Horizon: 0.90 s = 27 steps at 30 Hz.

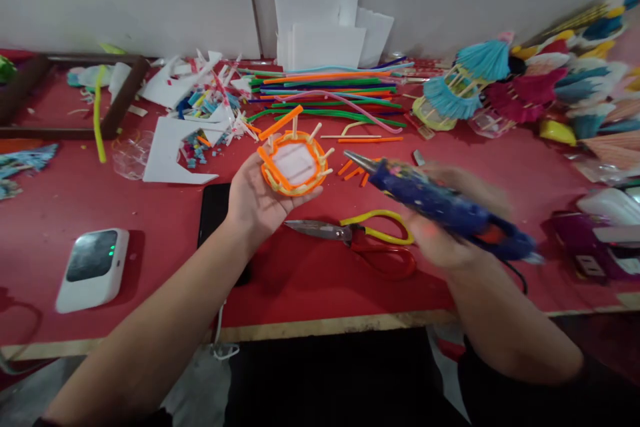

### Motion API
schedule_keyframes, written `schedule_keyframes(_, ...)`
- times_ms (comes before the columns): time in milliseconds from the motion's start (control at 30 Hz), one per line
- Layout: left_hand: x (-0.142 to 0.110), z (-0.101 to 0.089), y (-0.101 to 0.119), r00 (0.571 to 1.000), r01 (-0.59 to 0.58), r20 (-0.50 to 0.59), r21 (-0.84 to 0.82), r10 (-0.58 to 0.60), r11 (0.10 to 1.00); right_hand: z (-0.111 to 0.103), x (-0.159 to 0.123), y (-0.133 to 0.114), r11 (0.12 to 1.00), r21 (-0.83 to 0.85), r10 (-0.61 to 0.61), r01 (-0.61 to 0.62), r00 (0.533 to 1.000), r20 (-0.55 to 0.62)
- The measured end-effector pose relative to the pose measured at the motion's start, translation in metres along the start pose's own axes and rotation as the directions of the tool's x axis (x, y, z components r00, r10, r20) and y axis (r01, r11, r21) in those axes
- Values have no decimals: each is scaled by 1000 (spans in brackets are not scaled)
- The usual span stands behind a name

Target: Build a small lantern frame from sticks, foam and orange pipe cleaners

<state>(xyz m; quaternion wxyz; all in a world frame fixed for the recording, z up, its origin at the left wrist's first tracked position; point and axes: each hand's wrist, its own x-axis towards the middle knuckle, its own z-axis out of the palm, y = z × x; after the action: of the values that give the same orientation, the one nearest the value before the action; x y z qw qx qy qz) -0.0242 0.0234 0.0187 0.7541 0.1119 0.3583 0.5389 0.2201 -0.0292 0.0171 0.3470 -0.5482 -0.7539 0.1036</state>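
Red tabletop lies beneath both your hands in the head view. Your left hand holds the orange-rimmed piece, fingers under it; your right hand grips the glue gun, nozzle near the piece but apart. The piece looks light, its upright sticks fragile: support its base from below. Hold the gun by its stiff body, behind the possibly hot nozzle.

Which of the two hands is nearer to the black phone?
Left. The left hand appears just beside the black phone; the right hand is farther away, mostly to the right of the scissors.
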Motion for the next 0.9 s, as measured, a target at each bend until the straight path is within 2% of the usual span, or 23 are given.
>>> schedule_keyframes(100, 2, -1, -2, 1000, -6, -11, -3, 6, 1000, 18, 2, -5, 970, 167, -150, 180, 973, -174)
schedule_keyframes(167, 2, 0, -3, 1000, -7, -29, 6, 7, 1000, 21, -1, -4, 948, 207, -195, 241, 956, -219)
schedule_keyframes(300, 0, 3, -4, 998, -25, -59, 20, 26, 999, 17, -5, -6, 959, 173, -197, 226, 966, -169)
schedule_keyframes(433, -2, 6, -6, 994, -66, -84, 46, 70, 997, 18, -1, -9, 960, 211, -160, 182, 980, -118)
schedule_keyframes(733, -4, 9, -5, 984, -63, -160, 92, 77, 994, 18, 2, -7, 971, 180, -146, 158, 986, -78)
schedule_keyframes(900, -4, 12, -4, 984, -42, -168, 121, 62, 992, 20, 2, -6, 958, 194, -192, 211, 975, -114)
